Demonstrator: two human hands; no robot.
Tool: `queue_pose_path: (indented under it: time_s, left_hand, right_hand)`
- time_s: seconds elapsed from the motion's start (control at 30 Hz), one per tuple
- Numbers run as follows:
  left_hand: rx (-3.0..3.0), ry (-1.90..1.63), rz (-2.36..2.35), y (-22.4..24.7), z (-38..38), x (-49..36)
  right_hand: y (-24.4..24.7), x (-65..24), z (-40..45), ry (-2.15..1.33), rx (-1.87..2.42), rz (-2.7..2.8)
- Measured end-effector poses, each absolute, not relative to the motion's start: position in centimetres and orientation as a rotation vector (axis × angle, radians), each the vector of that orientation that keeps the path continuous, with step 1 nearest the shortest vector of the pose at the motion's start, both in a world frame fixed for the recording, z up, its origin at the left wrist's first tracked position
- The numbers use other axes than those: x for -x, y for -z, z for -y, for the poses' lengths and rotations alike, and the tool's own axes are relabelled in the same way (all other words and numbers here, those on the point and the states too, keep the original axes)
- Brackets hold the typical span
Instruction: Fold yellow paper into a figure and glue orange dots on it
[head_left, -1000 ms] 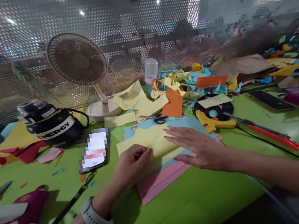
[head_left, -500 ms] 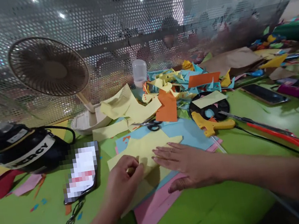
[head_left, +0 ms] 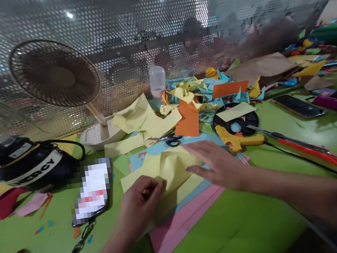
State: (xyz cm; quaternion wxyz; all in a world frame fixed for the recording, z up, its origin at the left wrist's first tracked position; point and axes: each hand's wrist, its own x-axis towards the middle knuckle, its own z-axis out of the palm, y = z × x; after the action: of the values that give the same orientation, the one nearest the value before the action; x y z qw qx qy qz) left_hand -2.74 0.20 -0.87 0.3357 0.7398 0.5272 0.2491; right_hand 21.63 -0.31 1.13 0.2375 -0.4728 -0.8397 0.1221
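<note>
Yellow paper point(head_left: 177, 165) lies folded on the stack in the middle of the table, its upper layer bulging up. My left hand point(head_left: 144, 204) is closed at the paper's near left side, thumb and curled fingers pinching it; the inside of the grip is partly hidden. Above the right part of the paper is my right hand point(head_left: 221, 165), open, its fingers stretched out and holding nothing. Under the yellow paper are blue paper point(head_left: 192, 191) and pink paper point(head_left: 183, 225). Scissors point(head_left: 173, 139) rest just beyond the stack.
Left stand a fan point(head_left: 56, 73), a black bottle point(head_left: 31, 164) and a phone point(head_left: 92, 188). Behind lie paper scraps point(head_left: 189, 94). To the right are a yellow glue gun point(head_left: 240, 141), an orange cutter knife point(head_left: 308, 150), a dark phone point(head_left: 298, 105) and cables.
My right hand has lifted from the paper and shifted right and away from me. The yellow paper's upper layer has risen into a bulge. My left hand has barely moved.
</note>
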Motion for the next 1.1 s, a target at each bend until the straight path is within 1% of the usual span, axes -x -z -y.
queue_pose_path:
  time_s: [0.07,0.17,0.2,0.27,0.4,0.5,0.6,0.67,0.73,0.8,0.87,0.97,1.1]
  left_hand:
    - [-1.914,-0.665,-1.362,0.7,-0.1,2.7]
    - [-1.887,-0.673,-1.352,0.4,-0.1,2.6]
    - [-1.876,-0.669,-1.353,0.3,-0.1,2.6]
    - [-1.858,-0.653,-1.354,0.2,-0.2,2.7]
    - [-1.871,-0.643,-1.358,0.3,-0.2,2.8]
    - [-1.958,-0.658,-1.404,0.6,0.0,2.4]
    - [-2.077,-0.625,-1.478,0.6,0.1,1.9]
    - [-2.125,-0.579,-1.523,0.6,0.2,1.5]
    - [-2.145,-0.554,-1.542,0.5,0.1,1.4]
    - [-2.148,-0.552,-1.535,0.4,0.1,1.4]
    - [-2.147,-0.548,-1.525,0.4,0.0,1.4]
    - [-2.149,-0.548,-1.524,0.5,0.0,1.4]
    - [-2.147,-0.557,-1.507,0.5,-0.1,1.4]
  right_hand:
    - [-1.5,-22.3,-0.4,-0.506,1.357,2.128]
    - [-1.9,-23.1,-1.3,-0.892,1.366,2.092]
    - [-2.0,-23.3,-1.6,-0.969,1.372,2.108]
    - [-2.1,-23.6,-1.9,-1.019,1.397,2.138]
    - [-2.2,-23.7,-2.0,-1.019,1.466,2.203]
    - [-2.0,-23.4,-1.7,-0.928,1.567,2.236]
    - [-1.6,-23.0,-1.2,-0.712,1.681,2.251]
    - [-1.2,-22.7,-0.8,-0.492,1.719,2.269]
    - [-0.9,-22.4,-0.3,-0.257,1.633,2.336]
    - [-0.6,-22.1,0.2,-0.127,1.424,2.459]
    - [-0.5,-21.8,0.7,-0.138,1.185,2.603]
    - [-0.4,-21.5,1.3,-0.287,0.914,2.78]
    - [-0.3,-21.6,1.5,-0.508,0.838,2.826]
